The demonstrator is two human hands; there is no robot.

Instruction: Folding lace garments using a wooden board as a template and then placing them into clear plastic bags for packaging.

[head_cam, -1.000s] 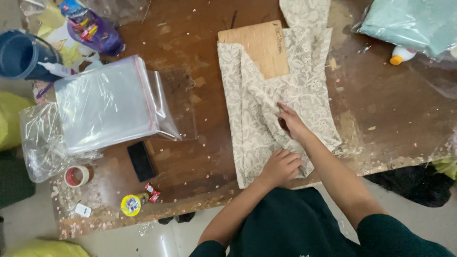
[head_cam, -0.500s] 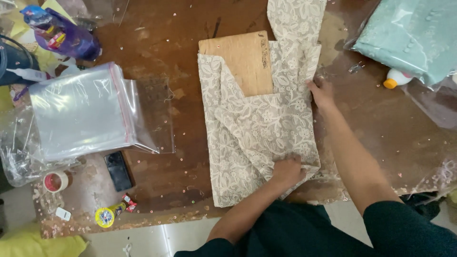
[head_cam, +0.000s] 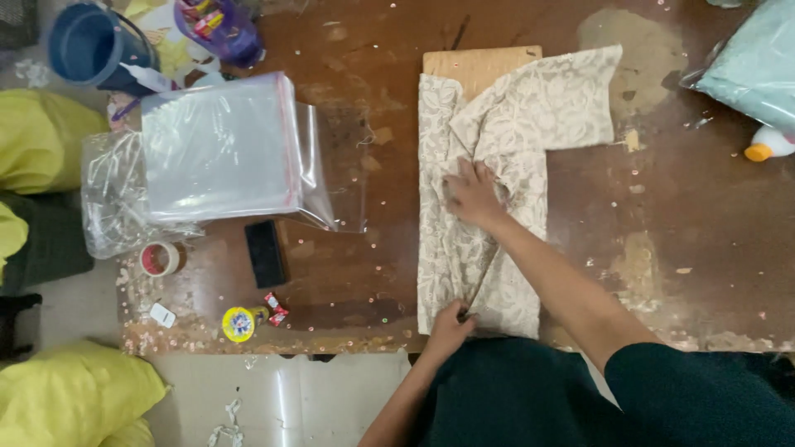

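Note:
A beige patterned garment (head_cam: 497,182) lies partly folded on a worn brown wooden table (head_cam: 662,232), over a thin wooden board (head_cam: 480,66). One sleeve sticks out to the right at the top. My right hand (head_cam: 472,192) presses flat on the middle of the cloth with fingers spread. At the table's near edge, my left hand (head_cam: 451,324) pinches the garment's lower hem.
A stack of clear plastic bags (head_cam: 219,149) lies to the left, with a black phone (head_cam: 265,252), a tape roll (head_cam: 159,258) and a small yellow disc (head_cam: 238,323) near it. A blue cup (head_cam: 87,45) and purple bottle (head_cam: 219,29) stand far left. Bagged teal cloth (head_cam: 754,62) sits at far right.
My right hand has left the garment's right edge and come to its middle. The cloth is folded narrower, with a sleeve laid out to the right. My left hand stays at the hem.

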